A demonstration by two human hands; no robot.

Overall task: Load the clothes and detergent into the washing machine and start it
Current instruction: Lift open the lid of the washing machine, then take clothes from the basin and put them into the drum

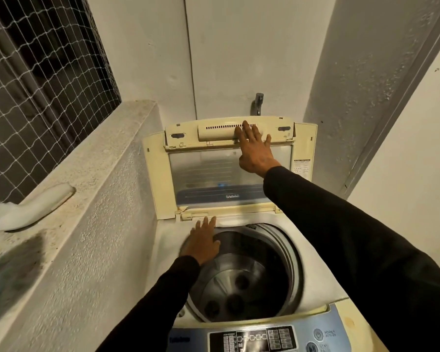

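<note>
home laundry nook | top-load washing machine [239, 250] | wall tap [257, 104] | netted window [36, 85]

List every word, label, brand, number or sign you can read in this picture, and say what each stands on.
"POWER": beside the round button on the control panel.
"START": beside the lower button, partly cut off.
Brand on the lid: upside down, too blurred to read.
Sticker on the lid frame: too small to read.
Black display text on the panel: too small to read.

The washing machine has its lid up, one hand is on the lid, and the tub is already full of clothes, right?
Not quite. The head view shows the washing machine with its lid up and the right hand on it, but the tub is empty: its bare metal bottom shows, with no clothes inside.
</note>
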